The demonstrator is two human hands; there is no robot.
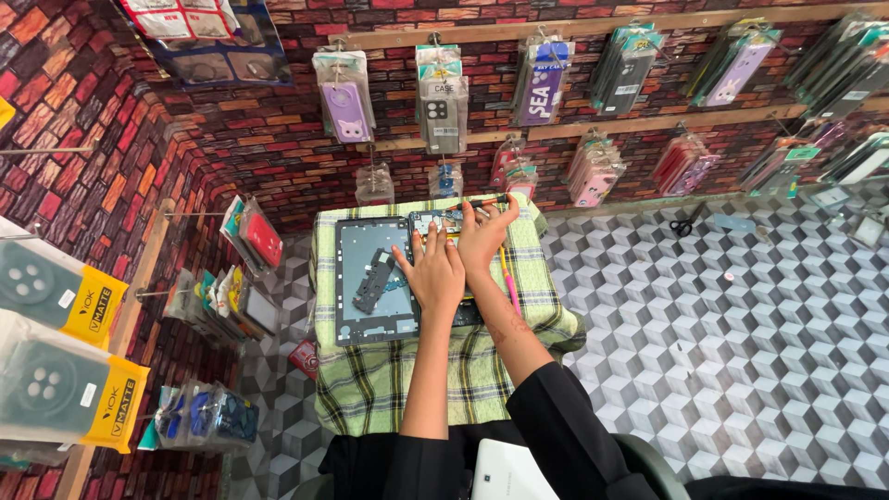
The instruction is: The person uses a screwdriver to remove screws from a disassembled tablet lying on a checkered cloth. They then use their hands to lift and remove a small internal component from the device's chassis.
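White box [507,472], nearest the camera, on the lap between black sleeves [565,421].

Brick-pattern wall [278,139]: hung with rows of phone cases [443,102] in clear packets.

Cube-pattern floor [722,315]: scissors [685,224] lying by the wall.

Surface, covered by a green checked cloth [370,380].

Tablet shell [366,282], grey-blue, flat on the cloth at left, a dark part [375,281] lying on it.

Opened device [444,222], just beside the shell, mostly hidden under both hands.

Left hand [433,273]: fingers spread flat, pressing down on the device, gripping nothing.

Right hand [483,233]: fingers pinched on a dark-tipped tool [488,199] at the device's far edge.

Pink stylus-like tool [508,282]: on the cloth beside the right wrist.
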